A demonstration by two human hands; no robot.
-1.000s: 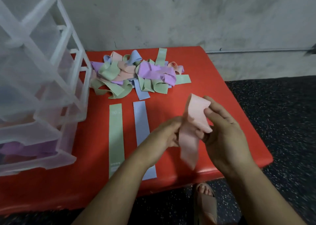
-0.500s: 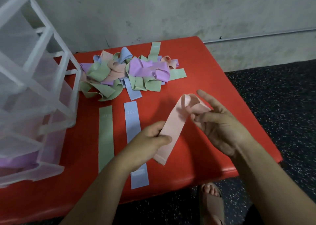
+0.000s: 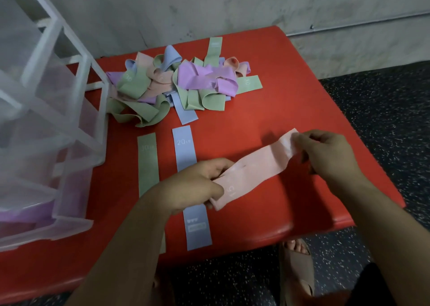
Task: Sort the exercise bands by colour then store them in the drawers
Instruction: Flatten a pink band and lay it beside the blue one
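The drawers point(image 3: 46, 119) stand left on the bench point(image 3: 267, 110); pile point(image 3: 176, 84) far, right of them; two strips point(image 3: 148, 163) side by side nearer; band point(image 3: 256, 166) right of those

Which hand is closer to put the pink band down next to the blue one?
Probably the left hand: it holds the near end of the pink band right beside the flat blue band. The right hand holds the far end, farther off.

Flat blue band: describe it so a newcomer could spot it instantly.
On the red bench, nearer the person than the tangled pile, two bands lie flat side by side. The blue band lies right of the green band and is printed 20.
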